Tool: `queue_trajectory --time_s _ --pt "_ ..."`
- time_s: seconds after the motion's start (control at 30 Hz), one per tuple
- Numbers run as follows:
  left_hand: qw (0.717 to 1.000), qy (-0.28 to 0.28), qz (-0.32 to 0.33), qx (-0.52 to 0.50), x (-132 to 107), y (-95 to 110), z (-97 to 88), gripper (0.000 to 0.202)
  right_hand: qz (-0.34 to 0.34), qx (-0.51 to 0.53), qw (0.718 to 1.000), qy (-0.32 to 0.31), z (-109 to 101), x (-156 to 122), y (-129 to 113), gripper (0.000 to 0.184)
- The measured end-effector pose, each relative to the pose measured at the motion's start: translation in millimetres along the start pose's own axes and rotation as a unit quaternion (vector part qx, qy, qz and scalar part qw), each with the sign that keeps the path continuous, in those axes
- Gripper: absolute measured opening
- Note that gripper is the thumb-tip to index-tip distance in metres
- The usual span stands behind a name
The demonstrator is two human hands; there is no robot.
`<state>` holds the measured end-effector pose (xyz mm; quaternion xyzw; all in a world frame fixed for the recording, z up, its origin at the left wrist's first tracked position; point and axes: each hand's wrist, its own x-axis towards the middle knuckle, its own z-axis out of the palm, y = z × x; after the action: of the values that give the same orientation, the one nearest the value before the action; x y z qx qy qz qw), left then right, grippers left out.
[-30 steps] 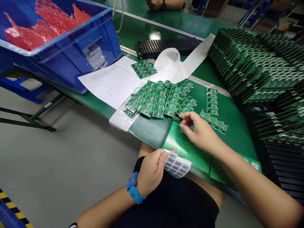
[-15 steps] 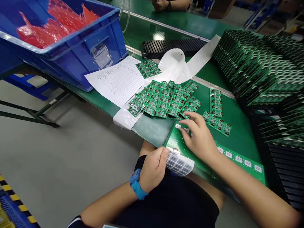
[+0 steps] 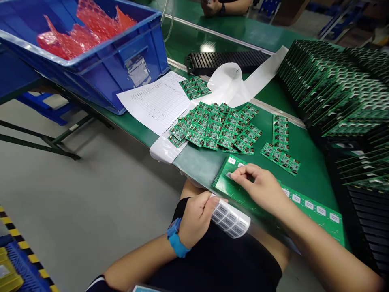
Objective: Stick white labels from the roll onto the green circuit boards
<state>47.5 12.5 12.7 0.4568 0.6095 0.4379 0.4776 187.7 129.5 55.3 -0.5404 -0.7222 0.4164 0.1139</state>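
Observation:
My left hand (image 3: 199, 217) is closed on a curled sheet of labels (image 3: 231, 219), held just off the table's front edge. Between the pinched thumb and fingers of my right hand (image 3: 257, 184) is a small label (image 3: 229, 175), above the left part of a green circuit board panel (image 3: 225, 186). White labels sit along the panel's far edge, one at its left corner (image 3: 231, 160) and more to the right past my wrist (image 3: 309, 205). Part of the panel is hidden under my right hand and forearm.
Beyond the panel lies a pile of small circuit boards (image 3: 212, 125), with two strips (image 3: 281, 158) to its right. Racks of upright boards (image 3: 331, 89) stand at right. A printed sheet (image 3: 154, 103) and a blue bin (image 3: 106, 65) are at left. Another person's hands (image 3: 212, 7) show across the table.
My right hand has gone from spread fingers at the panel's far left corner to a pinch on a label nearer me. The label sheet has shifted slightly in my left hand.

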Motion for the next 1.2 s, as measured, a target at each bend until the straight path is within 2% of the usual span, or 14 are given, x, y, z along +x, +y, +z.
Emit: queue_trajectory --time_s 0.13,0.27,0.37,0.47,0.53,0.63,0.7,0.77,0.87,0.97,1.1,1.2 --pt "0.999 0.02 -0.005 -0.047 -4.2 -3.9 -0.3 0.028 -0.015 -0.069 0.997 -0.009 9.3 7.1 2.6 0.019" --pt "0.995 0.032 -0.028 -0.091 -5.4 -8.9 0.3 0.028 -0.031 -0.113 0.993 0.008 17.7 4.2 3.0 0.019" --pt "0.995 0.044 -0.036 -0.081 -5.3 -12.3 -0.3 0.031 -0.084 -0.208 0.973 0.052 22.5 -2.6 5.0 0.016" --pt "0.997 0.038 -0.03 -0.052 -6.3 -14.4 -2.8 0.024 -0.14 -0.276 0.942 0.125 19.9 -9.3 9.0 0.018" --pt "0.997 0.02 -0.037 -0.061 -8.1 -14.3 -4.9 0.023 -0.156 -0.238 0.949 0.138 12.5 -11.5 12.8 0.024" --pt "0.995 -0.016 -0.048 -0.088 -11.5 -11.5 -6.6 0.036 -0.12 -0.089 0.988 0.044 -0.5 -11.6 18.4 0.023" --pt "0.994 -0.023 -0.053 -0.094 -12.7 -8.7 -6.2 0.049 -0.079 -0.016 0.996 -0.022 -5.0 -11.0 20.3 0.023" --pt "0.991 -0.005 -0.069 -0.11 -12.5 -6.3 -5.0 0.055 -0.055 0.009 0.998 -0.038 -4.9 -10.8 20.4 0.024" --pt "0.984 0.036 -0.107 -0.14 -11.2 -4.5 -3.7 0.053 -0.048 0.016 0.998 -0.023 0.7 -10.8 19.8 0.024" --pt "0.979 0.047 -0.134 -0.147 -10.4 -4.4 -3.1 0.033 -0.065 0.006 0.998 0.005 7.5 -11.4 22.2 0.019" --pt "0.975 0.056 -0.141 -0.162 -9.5 -3.7 -0.1 0.025 -0.152 -0.09 0.982 0.06 12.2 -18.5 28.5 0.007" --pt "0.974 0.062 -0.133 -0.17 -7.4 -2.3 4.4 0.021 -0.209 -0.079 0.967 0.118 10.2 -32.7 27.2 0.007"
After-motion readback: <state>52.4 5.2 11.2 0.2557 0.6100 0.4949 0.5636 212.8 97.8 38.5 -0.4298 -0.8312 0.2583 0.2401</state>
